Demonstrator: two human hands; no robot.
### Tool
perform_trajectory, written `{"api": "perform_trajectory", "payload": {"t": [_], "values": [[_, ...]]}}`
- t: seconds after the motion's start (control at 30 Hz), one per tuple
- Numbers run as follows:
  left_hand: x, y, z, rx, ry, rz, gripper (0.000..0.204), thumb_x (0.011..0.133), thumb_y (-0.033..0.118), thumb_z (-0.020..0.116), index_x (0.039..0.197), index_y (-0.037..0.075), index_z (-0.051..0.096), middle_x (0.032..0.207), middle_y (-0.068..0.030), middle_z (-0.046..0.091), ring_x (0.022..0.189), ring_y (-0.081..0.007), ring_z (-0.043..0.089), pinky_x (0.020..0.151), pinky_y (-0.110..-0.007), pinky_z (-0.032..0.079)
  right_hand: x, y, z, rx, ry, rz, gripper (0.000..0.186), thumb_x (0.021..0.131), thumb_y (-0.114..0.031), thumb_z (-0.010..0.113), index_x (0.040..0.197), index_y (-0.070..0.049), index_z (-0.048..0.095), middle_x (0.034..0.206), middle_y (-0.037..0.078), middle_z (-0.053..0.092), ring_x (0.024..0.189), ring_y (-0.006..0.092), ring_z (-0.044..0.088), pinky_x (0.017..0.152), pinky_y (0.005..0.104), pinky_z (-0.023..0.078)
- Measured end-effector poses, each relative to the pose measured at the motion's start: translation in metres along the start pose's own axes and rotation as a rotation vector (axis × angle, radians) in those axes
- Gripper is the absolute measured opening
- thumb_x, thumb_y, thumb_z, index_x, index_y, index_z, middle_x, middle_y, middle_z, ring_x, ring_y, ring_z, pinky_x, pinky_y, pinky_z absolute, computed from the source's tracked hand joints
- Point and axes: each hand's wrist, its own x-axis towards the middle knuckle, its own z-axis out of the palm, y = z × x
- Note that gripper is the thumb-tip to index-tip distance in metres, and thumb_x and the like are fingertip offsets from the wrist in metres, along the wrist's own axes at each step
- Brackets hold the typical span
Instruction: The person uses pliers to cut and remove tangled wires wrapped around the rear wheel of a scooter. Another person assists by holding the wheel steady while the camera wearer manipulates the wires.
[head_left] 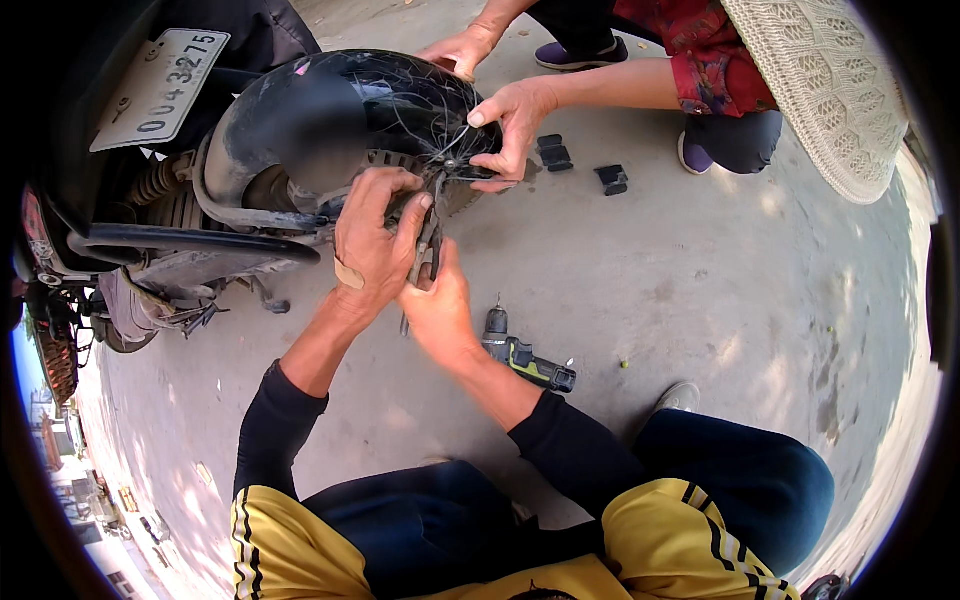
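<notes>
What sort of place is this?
Outdoors, probably a yard or roadside: the grey pavement is dappled with sunlight, a motorbike stands on it, and a drill lies on the ground.

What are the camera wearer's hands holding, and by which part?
A slender, dark metal plier-like tool: the right grip holds its handle end. Whether the left grip beside it also holds it cannot be told.
</notes>
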Motion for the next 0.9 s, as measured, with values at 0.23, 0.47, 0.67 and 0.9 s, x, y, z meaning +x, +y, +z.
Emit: {"api": "perform_trajectory", "payload": {"t": [0.23,0.47,0.67,0.9], "values": [[0.023,-0.019,0.01,-0.492,-0.131,-0.483,0.024,0.099,0.008,0.07,0.119,-0.006,0.071,0.101,-0.0092,0.076,0.089,-0.013,0.069,0.084,-0.029,0.057,-0.001,-0.002,0.004,0.018,-0.038,0.065,0.044,0.085,-0.011,0.073,0.119,-0.002,0.047,0.078,0.004,0.061,0.068,0.0107,0.053,0.062,0.0323,0.049],[0.026,-0.024,0.013,-0.534,-0.137,-0.468,0.018,0.101,0.01,0.069,0.111,-0.004,0.076,0.083,-0.0028,0.072,0.072,-0.0067,0.059,0.066,-0.024,0.049,-0.004,-0.017,-0.011,-0.453,0.016,-0.112,0.064,0.087,-0.001,0.062,0.146,0.008,0.038,0.112,0.022,0.06,0.094,0.0301,0.062,0.083,0.0431,0.052],[0.022,-0.026,0.014,-0.525,-0.093,-0.491,0.018,0.101,0.009,0.07,0.112,-0.004,0.076,0.08,-0.0031,0.071,0.068,-0.0071,0.057,0.062,-0.024,0.047,-0.012,-0.026,-0.028,-1.004,0.031,-0.191,0.07,0.089,0.004,0.055,0.155,0.013,0.033,0.137,0.029,0.048,0.109,0.0412,0.054,0.095,0.0499,0.045],[0.026,-0.023,0.014,-0.545,-0.107,-0.489,0.02,0.1,0.008,0.068,0.113,-0.005,0.076,0.081,-0.0045,0.072,0.071,-0.0068,0.06,0.062,-0.024,0.048,-0.013,0.012,-0.097,-0.701,-0.208,-0.047,0.059,0.091,-0.001,0.055,0.149,0.007,0.049,0.109,0.015,0.067,0.096,0.0279,0.061,0.083,0.0383,0.049]]}}
